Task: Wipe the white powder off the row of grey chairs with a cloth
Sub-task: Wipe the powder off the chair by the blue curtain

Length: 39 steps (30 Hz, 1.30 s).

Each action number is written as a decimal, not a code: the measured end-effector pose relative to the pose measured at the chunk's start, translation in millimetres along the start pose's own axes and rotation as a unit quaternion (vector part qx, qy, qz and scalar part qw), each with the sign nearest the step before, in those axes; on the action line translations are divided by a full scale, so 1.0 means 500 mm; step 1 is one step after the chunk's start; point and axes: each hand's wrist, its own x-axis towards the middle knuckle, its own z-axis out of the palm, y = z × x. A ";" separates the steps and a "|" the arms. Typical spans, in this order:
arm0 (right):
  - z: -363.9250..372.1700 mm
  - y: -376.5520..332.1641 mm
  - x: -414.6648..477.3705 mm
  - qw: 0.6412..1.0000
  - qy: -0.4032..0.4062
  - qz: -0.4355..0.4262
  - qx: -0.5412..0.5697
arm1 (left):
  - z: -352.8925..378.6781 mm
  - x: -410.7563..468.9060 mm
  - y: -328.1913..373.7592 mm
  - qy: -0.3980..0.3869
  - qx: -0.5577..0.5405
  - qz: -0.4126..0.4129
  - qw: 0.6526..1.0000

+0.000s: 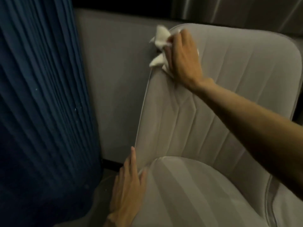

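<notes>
A grey padded chair (229,99) fills the right half of the view, its ribbed backrest upright and its seat cushion (188,194) at the bottom. My right hand (183,58) grips a white cloth (159,40) and presses it against the backrest's upper left edge. Parts of the cloth stick out past the chair's edge. My left hand (127,182) rests with straight fingers on the chair's left side, where backrest and seat meet. No white powder is plain to see in this dim light.
A dark blue pleated curtain (44,104) hangs close on the left. Behind the chair stands a grey wall panel (114,79). At the top right hangs a pale curtain (246,10). A dark gap runs below the panel near the floor.
</notes>
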 end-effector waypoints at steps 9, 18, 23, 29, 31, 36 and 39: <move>0.009 -0.069 -0.146 0.985 -0.104 -0.134 0.042 | 0.007 -0.006 -0.005 0.049 -0.001 0.023 0.999; 0.042 -0.106 -0.145 0.998 0.011 0.044 0.047 | 0.012 -0.003 -0.013 0.060 -0.001 0.014 0.998; 0.029 -0.126 -0.257 0.969 -0.161 -0.175 0.059 | 0.006 -0.004 -0.009 0.057 -0.019 0.004 0.998; 0.033 -0.114 -0.164 1.000 -0.024 -0.008 -0.001 | 0.007 -0.003 -0.017 0.037 -0.083 -0.027 0.996; 0.049 -0.162 -0.248 0.995 -0.075 0.019 0.055 | 0.004 -0.004 -0.020 0.030 -0.081 -0.046 0.995; 0.037 -0.206 -0.412 0.959 -0.231 -0.122 0.108 | -0.018 -0.035 -0.020 0.015 0.012 -0.088 0.996; 0.039 -0.170 -0.320 0.983 -0.142 -0.083 0.078 | -0.031 -0.057 -0.032 -0.018 0.031 -0.094 0.995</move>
